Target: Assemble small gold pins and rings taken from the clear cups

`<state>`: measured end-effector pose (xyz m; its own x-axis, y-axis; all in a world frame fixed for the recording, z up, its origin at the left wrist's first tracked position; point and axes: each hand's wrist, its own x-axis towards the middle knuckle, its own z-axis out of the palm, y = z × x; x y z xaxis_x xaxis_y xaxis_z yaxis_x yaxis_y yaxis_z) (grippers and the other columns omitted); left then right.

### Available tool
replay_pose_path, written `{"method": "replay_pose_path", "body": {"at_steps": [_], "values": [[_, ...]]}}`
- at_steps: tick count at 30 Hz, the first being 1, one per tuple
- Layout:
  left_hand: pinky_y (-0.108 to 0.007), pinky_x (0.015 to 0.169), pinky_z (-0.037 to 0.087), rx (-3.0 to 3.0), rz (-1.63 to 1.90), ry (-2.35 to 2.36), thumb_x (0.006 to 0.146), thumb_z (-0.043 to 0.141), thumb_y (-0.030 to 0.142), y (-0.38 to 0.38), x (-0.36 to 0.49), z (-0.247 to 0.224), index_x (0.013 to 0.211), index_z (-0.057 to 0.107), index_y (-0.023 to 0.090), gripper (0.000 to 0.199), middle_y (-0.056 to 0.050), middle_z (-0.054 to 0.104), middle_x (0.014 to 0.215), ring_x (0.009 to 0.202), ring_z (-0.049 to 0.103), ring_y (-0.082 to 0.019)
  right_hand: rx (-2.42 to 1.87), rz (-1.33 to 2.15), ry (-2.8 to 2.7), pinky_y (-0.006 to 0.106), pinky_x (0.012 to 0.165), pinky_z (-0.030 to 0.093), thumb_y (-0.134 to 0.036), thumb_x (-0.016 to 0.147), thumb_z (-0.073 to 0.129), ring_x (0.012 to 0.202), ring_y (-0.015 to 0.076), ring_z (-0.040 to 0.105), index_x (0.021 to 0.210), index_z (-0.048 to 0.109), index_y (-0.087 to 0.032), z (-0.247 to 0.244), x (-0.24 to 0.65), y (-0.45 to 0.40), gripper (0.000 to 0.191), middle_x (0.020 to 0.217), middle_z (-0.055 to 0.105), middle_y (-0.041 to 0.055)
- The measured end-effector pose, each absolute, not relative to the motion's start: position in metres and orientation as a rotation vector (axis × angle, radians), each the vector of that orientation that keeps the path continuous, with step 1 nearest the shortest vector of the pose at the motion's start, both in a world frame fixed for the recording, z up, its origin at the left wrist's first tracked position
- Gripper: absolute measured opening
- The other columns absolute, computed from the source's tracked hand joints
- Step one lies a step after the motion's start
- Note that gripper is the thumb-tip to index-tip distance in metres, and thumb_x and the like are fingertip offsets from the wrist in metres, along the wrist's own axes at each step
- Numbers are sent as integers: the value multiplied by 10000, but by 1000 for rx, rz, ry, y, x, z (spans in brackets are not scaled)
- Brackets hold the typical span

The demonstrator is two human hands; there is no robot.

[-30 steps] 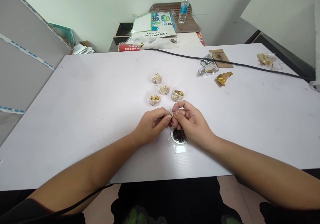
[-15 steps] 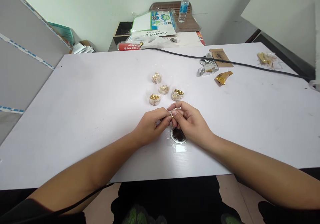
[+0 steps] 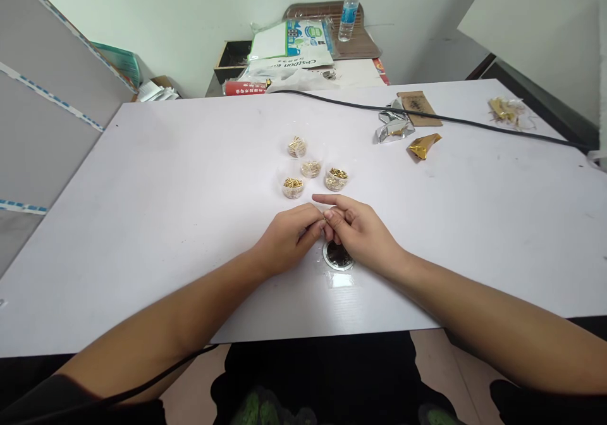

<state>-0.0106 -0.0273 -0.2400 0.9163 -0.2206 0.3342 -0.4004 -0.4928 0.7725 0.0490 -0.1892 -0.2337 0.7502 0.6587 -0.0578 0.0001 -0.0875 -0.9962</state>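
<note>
My left hand [image 3: 289,238] and my right hand [image 3: 368,232] meet fingertip to fingertip above the white table. Both are closed in a pinch on a tiny gold-coloured piece, mostly hidden by the fingers. My right index finger is stretched out to the left. Partly under my right hand lies a round dish [image 3: 338,259] with a silvery rim and dark contents. Beyond my hands stand small clear cups of gold-coloured, pin-like pieces: a front left cup [image 3: 293,188], a right cup [image 3: 336,179], a middle cup [image 3: 311,169] and a back cup [image 3: 296,147].
A black cable [image 3: 360,106] crosses the table's far side. Near it are a gold foil packet [image 3: 424,147], a silver packet [image 3: 394,131], brown cardboard [image 3: 420,109] and a clear bag [image 3: 509,112]. Behind the table stands a water bottle [image 3: 348,17].
My right index finger has straightened and reaches further left, away from the pinch. The tiny gold-coloured piece shows less between the fingertips. My left hand is nearly still.
</note>
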Motion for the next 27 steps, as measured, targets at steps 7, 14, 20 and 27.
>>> {"method": "replay_pose_path", "body": {"at_steps": [7,14,20,27], "values": [[-240,747,482,2098,227,-417,987,421,182,-27,-10,-241,817,582,161,235,-22,659,839,774,611,-110,-1502,657,-506,266,549,432,-319,938,541,543,108,525,1116,617,-123,-232,52,-187,276,621,568,-14],[-239,697,482,2028,211,-346,984,452,230,-26,-12,-242,829,569,155,209,-25,657,803,728,596,-108,-1397,655,-505,247,522,400,-424,909,603,538,95,507,1025,585,-149,-234,53,-188,300,628,566,-19],[-246,666,455,2026,203,-311,978,445,239,-25,-12,-241,801,537,156,216,-22,631,762,689,560,-110,-1363,686,-506,241,491,375,-522,911,578,528,102,510,956,551,-159,-233,53,-188,366,616,557,-15],[-249,656,475,1950,146,-226,972,453,287,-25,-13,-239,775,517,154,246,-29,620,737,690,578,-119,-1388,677,-562,253,501,395,-567,931,518,563,122,537,958,546,-167,-233,55,-191,401,666,579,14]]}}
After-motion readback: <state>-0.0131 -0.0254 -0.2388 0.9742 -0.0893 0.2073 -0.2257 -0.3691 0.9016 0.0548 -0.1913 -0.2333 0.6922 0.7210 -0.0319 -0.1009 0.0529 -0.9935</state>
